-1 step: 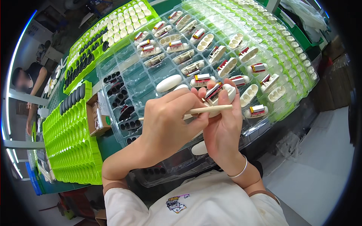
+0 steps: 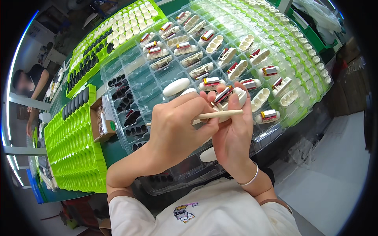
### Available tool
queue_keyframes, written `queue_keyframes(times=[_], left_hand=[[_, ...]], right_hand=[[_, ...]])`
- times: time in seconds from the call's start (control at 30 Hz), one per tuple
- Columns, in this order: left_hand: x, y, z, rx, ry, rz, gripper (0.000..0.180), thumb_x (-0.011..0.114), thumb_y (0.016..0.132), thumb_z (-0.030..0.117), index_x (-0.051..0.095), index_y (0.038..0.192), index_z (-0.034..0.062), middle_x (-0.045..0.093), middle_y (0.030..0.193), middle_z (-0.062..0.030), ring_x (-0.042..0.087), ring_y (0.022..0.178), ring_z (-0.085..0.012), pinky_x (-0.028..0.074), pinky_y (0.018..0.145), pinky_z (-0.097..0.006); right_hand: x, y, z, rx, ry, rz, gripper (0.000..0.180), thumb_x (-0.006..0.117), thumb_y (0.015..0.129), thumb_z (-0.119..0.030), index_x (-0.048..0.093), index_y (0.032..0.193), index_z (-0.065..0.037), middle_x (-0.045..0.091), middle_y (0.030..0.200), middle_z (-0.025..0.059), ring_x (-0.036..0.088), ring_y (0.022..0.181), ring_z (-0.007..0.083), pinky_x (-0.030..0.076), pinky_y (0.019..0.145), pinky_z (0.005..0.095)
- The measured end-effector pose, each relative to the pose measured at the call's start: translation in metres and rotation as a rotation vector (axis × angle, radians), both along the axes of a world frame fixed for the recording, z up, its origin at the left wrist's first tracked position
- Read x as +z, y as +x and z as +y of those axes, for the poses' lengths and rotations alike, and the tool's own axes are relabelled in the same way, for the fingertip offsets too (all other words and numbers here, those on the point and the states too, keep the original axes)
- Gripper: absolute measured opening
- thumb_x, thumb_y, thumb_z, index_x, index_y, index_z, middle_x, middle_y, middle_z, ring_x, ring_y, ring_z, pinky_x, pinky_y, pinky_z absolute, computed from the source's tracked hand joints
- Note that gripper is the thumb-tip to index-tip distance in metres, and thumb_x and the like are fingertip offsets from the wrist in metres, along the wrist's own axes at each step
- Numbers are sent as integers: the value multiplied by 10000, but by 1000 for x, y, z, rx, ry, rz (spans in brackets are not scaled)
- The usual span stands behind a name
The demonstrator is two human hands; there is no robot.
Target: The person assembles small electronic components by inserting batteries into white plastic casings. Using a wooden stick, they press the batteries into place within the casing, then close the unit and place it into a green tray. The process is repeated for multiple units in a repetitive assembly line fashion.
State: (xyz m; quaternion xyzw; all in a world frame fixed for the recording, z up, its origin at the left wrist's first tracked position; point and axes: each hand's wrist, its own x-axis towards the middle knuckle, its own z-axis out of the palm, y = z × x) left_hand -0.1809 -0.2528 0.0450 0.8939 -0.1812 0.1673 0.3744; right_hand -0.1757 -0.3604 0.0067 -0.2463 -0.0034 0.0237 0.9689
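Your fingers pinch a pale stick [image 2: 222,114] in the left hand [image 2: 175,128] and cradle a white casing [image 2: 240,94] in the right hand [image 2: 236,135], whose insert [image 2: 223,94] a slip could gouge

L hand [image 2: 177,126] hid mid part of stick [image 2: 220,114]; R hand [image 2: 236,135] partly hid white case [image 2: 239,94]. Co-worker [image 2: 39,76] past tabletop's [image 2: 117,154] L edge had blurred face. Clear-domed tray's [image 2: 293,51] far end cut off.
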Motion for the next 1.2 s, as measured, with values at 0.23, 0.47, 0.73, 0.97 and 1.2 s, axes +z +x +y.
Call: queue_keyframes(times=[0.23,0.47,0.73,0.97,1.2], left_hand=[[-18,-1,-8,-39,-166,-70,156,718,580,8,565,608,0,538,614,-54,510,563,-89,368,468,-173],[-15,5,-5,-115,-347,318,480,791,562,111,426,868,54,427,830,11,407,618,3,328,515,-128],[-21,3,-13,-129,-421,77,561,796,542,114,397,927,36,472,901,-47,499,728,-63,439,601,-173],[-23,4,-13,-104,-467,212,625,807,514,142,387,959,17,461,925,-67,546,817,-115,503,711,-236],[4,-3,1,-227,-162,103,76,474,801,53,434,845,6,439,556,-109,531,489,-206,379,422,-352]], right_hand=[[2,1,-4,20,34,31,260,419,879,-149,293,1096,-80,456,953,87,498,861,159,369,923,383],[10,-1,-14,98,56,92,294,414,886,-206,323,1139,-86,466,964,67,497,873,138,423,824,299],[13,-5,-12,121,107,77,298,427,882,-204,326,1143,-101,470,954,68,496,852,128,431,806,286],[13,-7,-15,192,152,178,292,401,891,-234,343,1143,-97,467,971,50,499,891,125,421,874,285],[14,6,-21,88,367,83,235,398,888,-175,342,1102,-93,451,916,53,491,804,125,417,892,378]])
